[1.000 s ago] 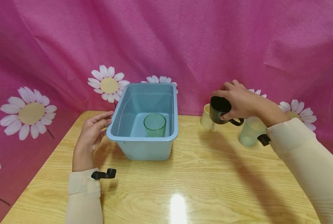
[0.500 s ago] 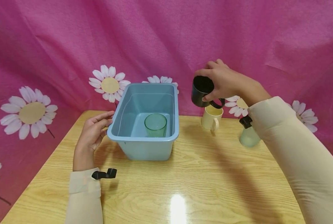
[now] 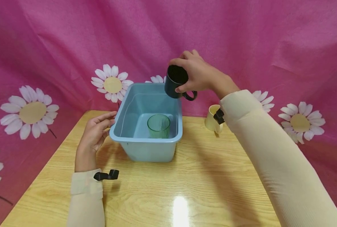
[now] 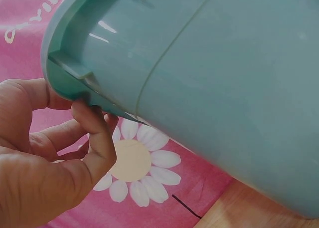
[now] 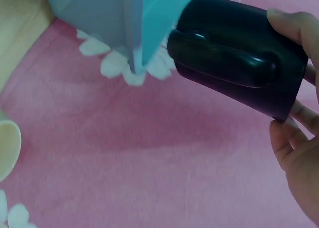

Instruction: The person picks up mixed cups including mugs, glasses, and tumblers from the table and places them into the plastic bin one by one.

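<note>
My right hand [image 3: 198,72] grips a black mug [image 3: 172,88] near its rim. The mug hangs in the air over the back right rim of a blue plastic tub [image 3: 148,151], its handle toward the right. The right wrist view shows the black mug [image 5: 239,53] from the side, with thumb and fingers at its mouth end. At the tub's left side, my left hand [image 3: 96,130] pinches the rim. The left wrist view has the fingers of the left hand [image 4: 60,143] at the lip of the tub [image 4: 209,78]. Inside the tub stands a green glass [image 3: 158,126].
A cream mug [image 3: 212,119] stands on the wooden table [image 3: 145,192] right of the tub, partly behind my right sleeve. A pink cloth [image 3: 228,31] with daisies hangs behind the table.
My right hand has carried the black mug left and up, from beside the cream mug to the tub. A frosted glass at the right is now hidden behind the sleeve. The left hand stays put.
</note>
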